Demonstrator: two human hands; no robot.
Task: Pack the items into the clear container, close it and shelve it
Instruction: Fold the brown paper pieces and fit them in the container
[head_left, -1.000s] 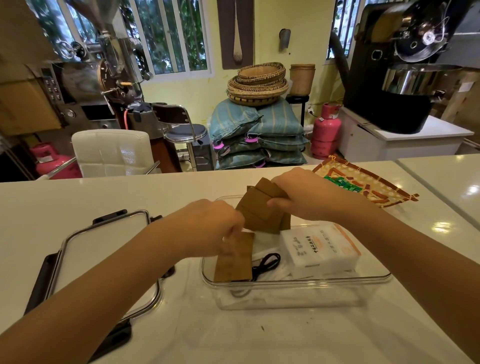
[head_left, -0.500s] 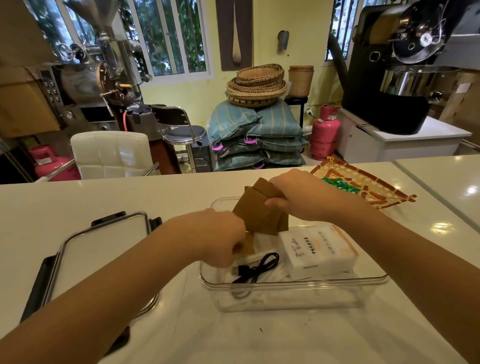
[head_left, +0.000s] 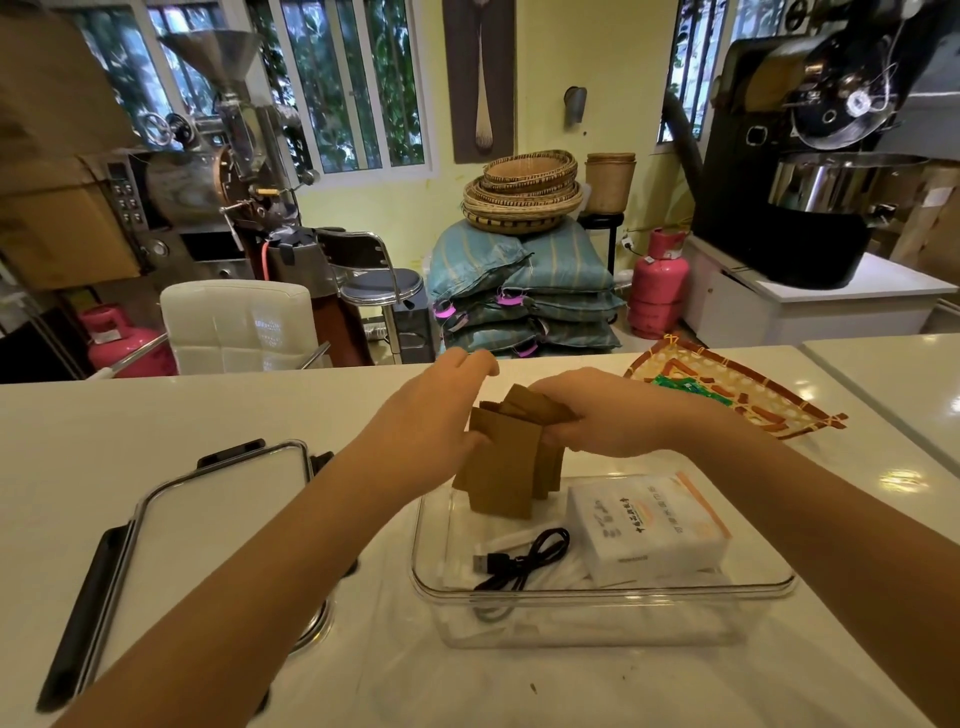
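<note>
The white packet (head_left: 649, 525) lying in the right part of the clear container (head_left: 602, 592) carries a line of dark printed characters and an orange stripe along one edge, too small to read; a small dark line of print sits low on its near side. The clear container stands on the pale desk (head_left: 156, 415), rectangular, open-topped, with a thick rounded rim; a black USB cable (head_left: 524, 558) lies coiled in its middle over white paper-like contents. Above its far left corner both hands meet on a stack of brown kraft packets (head_left: 506, 462), plain, flat and unprinted on the sides shown; the right hand (head_left: 597, 415) grips the top of the stack, the left hand (head_left: 441, 415) pinches the front packet with thumb against it, fingers extended. The container's lid (head_left: 208, 519), clear with black clasps, lies flat on the desk well to the left; a woven tray (head_left: 727, 389) sits at the far right.
</note>
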